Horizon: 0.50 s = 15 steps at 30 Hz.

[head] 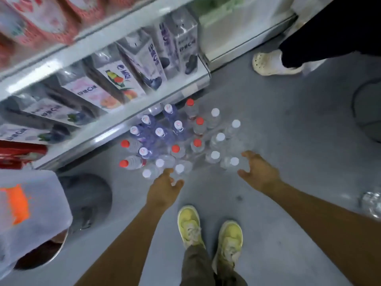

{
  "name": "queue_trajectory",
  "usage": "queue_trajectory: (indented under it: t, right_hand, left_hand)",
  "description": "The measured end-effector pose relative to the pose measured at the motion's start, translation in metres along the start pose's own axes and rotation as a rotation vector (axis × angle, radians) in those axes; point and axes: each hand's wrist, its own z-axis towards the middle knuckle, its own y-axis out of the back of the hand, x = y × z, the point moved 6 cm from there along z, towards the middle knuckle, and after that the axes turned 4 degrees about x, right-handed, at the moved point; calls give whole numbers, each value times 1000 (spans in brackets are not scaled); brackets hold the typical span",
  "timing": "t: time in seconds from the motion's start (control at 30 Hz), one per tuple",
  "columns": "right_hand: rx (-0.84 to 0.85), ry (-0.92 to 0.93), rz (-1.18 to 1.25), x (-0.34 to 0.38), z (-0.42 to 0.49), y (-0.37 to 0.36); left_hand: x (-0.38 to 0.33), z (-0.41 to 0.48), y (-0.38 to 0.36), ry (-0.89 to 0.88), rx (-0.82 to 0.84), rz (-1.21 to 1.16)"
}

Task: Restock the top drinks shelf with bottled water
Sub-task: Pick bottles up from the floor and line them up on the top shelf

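Fingers [168, 172] of our left hand [162, 193] and right hand [259, 174] are spread and slack, grasping nothing. They hover just over the bottled water [179, 141], which stands clustered on the floor [288, 131] beside the bottom shelf [115, 129]. We judge the bottles full, weighty, thin-walled and slick. Grip around the body or under the cap.

we see tall juice cartons [115, 83] in a row on a lower shelf [115, 129], with pink packs [41, 19] above them. on the grey floor [288, 131] are yellow shoes [189, 226], a cream clog [272, 62] and some crumpled plastic [371, 203].
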Motion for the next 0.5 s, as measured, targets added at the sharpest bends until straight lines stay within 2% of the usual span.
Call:
queue_trajectory:
  t: [0.23, 0.37, 0.5]
  right_hand:
    - [17, 40, -253, -30, 111, -71]
    - [-79, 125, -406, -29, 130, -87]
    - [-153, 139, -463, -29, 141, -91]
  left_hand:
    - [24, 114, -68, -17, -44, 251]
    - [18, 134, -82, -41, -58, 499]
    - [12, 149, -82, -87, -101, 576]
